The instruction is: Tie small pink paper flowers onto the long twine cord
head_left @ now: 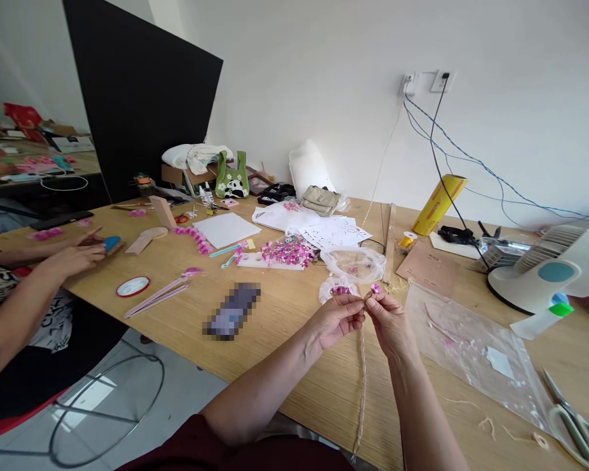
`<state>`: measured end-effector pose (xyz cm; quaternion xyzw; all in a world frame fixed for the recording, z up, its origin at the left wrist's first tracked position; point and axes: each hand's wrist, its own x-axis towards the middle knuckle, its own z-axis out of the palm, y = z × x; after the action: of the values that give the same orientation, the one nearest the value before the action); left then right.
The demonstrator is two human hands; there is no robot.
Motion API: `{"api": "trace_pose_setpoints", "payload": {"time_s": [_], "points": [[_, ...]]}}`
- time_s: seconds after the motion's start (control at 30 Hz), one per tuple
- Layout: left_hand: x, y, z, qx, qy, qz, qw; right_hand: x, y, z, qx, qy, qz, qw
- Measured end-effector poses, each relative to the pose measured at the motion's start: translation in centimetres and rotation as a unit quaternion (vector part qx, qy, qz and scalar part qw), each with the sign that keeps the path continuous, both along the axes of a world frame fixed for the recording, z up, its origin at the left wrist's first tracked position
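My left hand (342, 319) and my right hand (387, 319) meet fingertip to fingertip over the table, both closed in a pinch. A small pink flower (375, 288) pokes up from the fingertips of my right hand. From beneath my left fingers a pale braided cord (362, 386) hangs down past the table's front edge. My fingers hide where cord and flower meet. Just behind my left hand lies a clear plastic bag (326, 292) with dark pink pieces in it.
A white holder (245, 260) bears many pink flowers. Nearby are a blurred phone (233, 311), a clear zip bag (471, 347), scissors (572, 418), a thread spool (408, 239) and a white fan (544, 261). At left, another person's hands (81, 254) hold a blue item (112, 243).
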<state>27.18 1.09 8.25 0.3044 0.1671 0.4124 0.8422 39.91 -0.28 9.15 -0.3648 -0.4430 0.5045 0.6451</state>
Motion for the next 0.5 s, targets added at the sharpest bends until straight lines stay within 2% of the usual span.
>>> {"api": "trace_pose_setpoints", "payload": {"time_s": [0.2,0.37,0.5], "points": [[-0.1,0.4,-0.5,0.015,0.012,0.018,1.000,-0.2,0.3,-0.3,-0.010,0.009,-0.016,1.000],[0.6,0.3,-0.8,0.026,-0.001,0.098,0.995,-0.6,0.2,-0.1,-0.006,-0.001,-0.025,1.000],[0.8,0.4,-0.7,0.057,0.031,0.164,0.984,-1.1,0.3,-0.3,-0.004,-0.003,-0.018,1.000]]}}
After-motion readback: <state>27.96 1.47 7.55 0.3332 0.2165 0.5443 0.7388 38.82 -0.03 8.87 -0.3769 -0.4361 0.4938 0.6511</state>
